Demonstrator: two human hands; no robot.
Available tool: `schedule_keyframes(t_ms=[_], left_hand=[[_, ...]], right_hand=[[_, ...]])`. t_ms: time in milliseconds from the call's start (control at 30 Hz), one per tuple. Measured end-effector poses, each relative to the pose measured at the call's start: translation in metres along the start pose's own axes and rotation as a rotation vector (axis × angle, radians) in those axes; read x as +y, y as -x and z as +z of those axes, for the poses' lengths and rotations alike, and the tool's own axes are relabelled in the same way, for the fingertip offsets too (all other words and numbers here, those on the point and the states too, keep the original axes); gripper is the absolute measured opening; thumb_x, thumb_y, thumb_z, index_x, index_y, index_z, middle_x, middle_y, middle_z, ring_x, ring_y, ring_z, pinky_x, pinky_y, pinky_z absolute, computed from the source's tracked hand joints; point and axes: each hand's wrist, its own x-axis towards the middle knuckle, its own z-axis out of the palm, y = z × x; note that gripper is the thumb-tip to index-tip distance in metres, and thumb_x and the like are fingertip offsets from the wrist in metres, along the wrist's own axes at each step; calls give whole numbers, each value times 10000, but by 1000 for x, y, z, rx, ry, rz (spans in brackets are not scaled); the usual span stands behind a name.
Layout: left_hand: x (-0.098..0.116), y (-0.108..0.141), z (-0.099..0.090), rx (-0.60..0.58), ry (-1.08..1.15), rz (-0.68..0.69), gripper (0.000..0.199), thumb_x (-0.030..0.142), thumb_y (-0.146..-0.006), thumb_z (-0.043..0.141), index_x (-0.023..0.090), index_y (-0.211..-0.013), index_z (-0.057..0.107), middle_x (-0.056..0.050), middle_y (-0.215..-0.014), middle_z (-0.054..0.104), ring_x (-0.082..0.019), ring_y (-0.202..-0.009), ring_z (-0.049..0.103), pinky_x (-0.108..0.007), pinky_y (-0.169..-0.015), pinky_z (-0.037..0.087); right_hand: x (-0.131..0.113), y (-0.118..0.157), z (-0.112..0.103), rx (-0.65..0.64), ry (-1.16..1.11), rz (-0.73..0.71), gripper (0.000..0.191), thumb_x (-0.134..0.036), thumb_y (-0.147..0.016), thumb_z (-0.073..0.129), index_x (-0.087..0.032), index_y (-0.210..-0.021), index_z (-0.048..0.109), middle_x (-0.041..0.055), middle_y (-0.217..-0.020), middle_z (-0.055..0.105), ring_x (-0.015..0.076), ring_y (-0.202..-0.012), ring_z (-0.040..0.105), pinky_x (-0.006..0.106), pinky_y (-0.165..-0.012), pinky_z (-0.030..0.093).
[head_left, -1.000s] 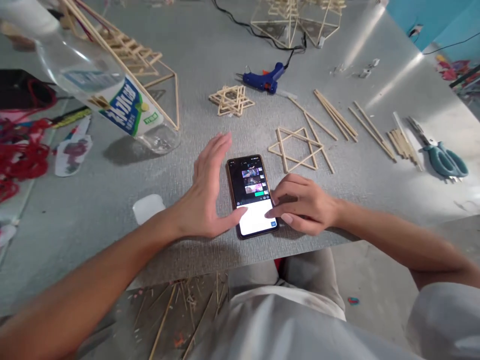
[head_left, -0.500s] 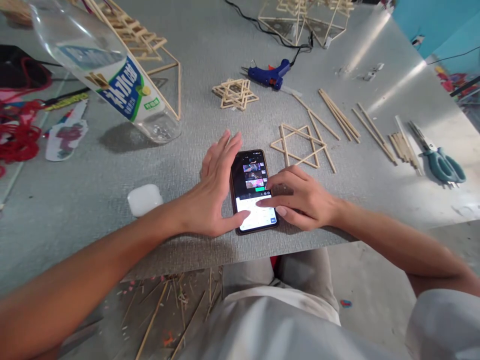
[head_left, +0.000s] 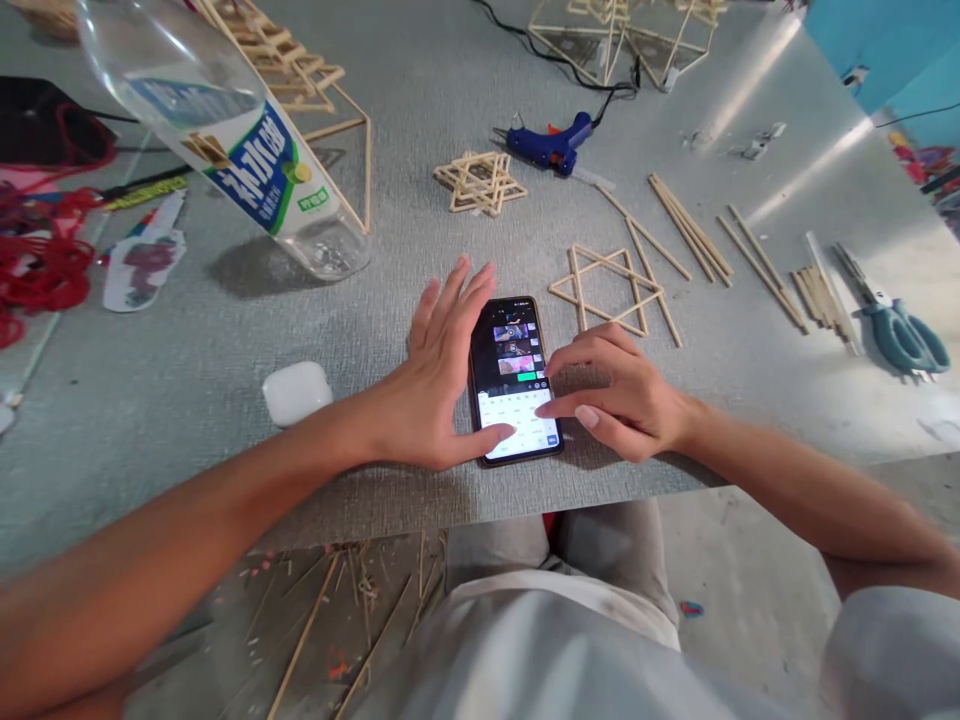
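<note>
A lit smartphone [head_left: 517, 385] lies on the grey table, showing a chat with pictures above a white on-screen keyboard. My left hand [head_left: 439, 385] is beside its left edge, fingers stretched upward and the thumb over the keyboard. From the right, my right hand [head_left: 615, 395] reaches in with a fingertip at the keyboard's right part; its fingers are bent but apart. Neither hand grips the phone. Just beyond my right hand lies a six-pointed star of thin wooden sticks [head_left: 607, 290]. A white rounded case [head_left: 297, 393] sits left of my left wrist.
A clear plastic bottle [head_left: 262, 165] stands at the left. Farther back are a small layered stick star [head_left: 480, 183] and a blue glue gun [head_left: 551, 145] with its cord. Loose sticks [head_left: 690, 230] and teal-handled scissors [head_left: 900, 330] lie to the right; red cord [head_left: 45, 265] at far left.
The camera view has shifted slightly, so the table's things appear a little farther right. My right fingertip has drawn toward the keyboard's right side. My left hand keeps nearly the same pose.
</note>
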Motion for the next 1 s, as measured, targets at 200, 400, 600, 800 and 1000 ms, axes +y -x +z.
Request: schedule_keyframes(t_ms=[200,400,600,800,1000], left_hand=[[-1,1,2,15,-10,-15,1407,651,-989,863,287,-1900,-145,-296,-1994,41,-549,-1863,-58,-898,-1434,-43],[-8,3,2,13,54,-6,1300,660,-1055,767,329,-1905,-159,-247,-2012,1,-505,-1873,-90,-890,-1442,-63],[-16,3,-2,25,172,-44,1328,681,-992,847,410,-1914,-69,-177,-2025,19,-481,-1882,-12,-816,-1504,103],[-16,3,-4,3,160,-63,1358,593,-984,898,421,-1910,-80,-192,-2026,-32,-488,-1878,-32,-850,-1487,120],[-16,4,-4,-22,171,-51,1288,499,-1055,831,446,-1900,-139,-171,-2030,-23,-457,-1881,-30,-848,-1491,106]], right_hand=[[2,2,1,-41,-11,0,358,-313,-1193,566,-234,-1246,912,119,-1391,778,295,-1224,687,512,-1076,551],[1,1,2,-73,7,-16,389,-321,-1207,554,-204,-1244,923,151,-1391,780,298,-1227,684,505,-1096,552],[-2,-1,2,-156,-2,-39,410,-366,-1220,531,-253,-1363,898,145,-1540,732,317,-1322,650,524,-1154,536],[3,4,-2,44,-54,4,362,-300,-1196,535,-270,-1218,895,76,-1349,793,276,-1155,693,522,-1065,553],[5,4,-2,33,-62,-8,329,-260,-1166,566,-270,-1193,893,68,-1341,795,273,-1154,702,521,-1067,552]])
